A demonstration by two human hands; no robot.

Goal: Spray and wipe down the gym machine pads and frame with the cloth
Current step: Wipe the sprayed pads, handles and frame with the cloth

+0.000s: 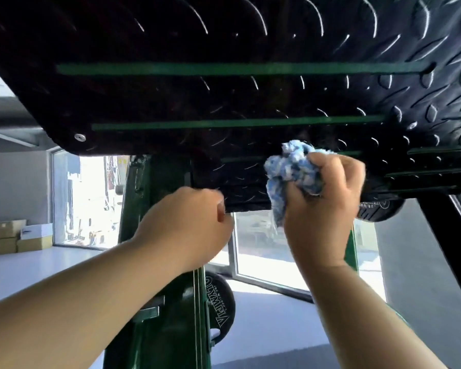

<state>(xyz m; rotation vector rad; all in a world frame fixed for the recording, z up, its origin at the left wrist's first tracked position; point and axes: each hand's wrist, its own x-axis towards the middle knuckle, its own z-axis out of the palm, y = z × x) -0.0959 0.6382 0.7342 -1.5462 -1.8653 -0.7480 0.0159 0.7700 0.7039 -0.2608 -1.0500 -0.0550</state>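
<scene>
Closest to the camera were both bare forearms, reaching up and away. The left hand sat right at the bottom edge of the black footplate with its fingers curled in. I couldn't tell if they actually hooked that edge or just rested by it, since the back of the hand hid them.

The right hand had its fingers and thumb clamped tight round a bunched-up blue and white cloth. The wad stuck out above the knuckles, pressed on the plate near its lower edge, and a loose tail hung down past the palm. So the cloth ran roughly up and down, fat end up.

The footplate filled the top of the view, tread-patterned and a bit blurred. Its long side went left to right, its face was tilted down toward the camera, and its green strips ran the same way. A shiny bolt sat in its lower left corner.

Under the hands was the dark green frame, with a black weight plate marked OLYMPIA just beside it. Further back were bright windows, and cardboard boxes stacked at the far left by the wall.
</scene>
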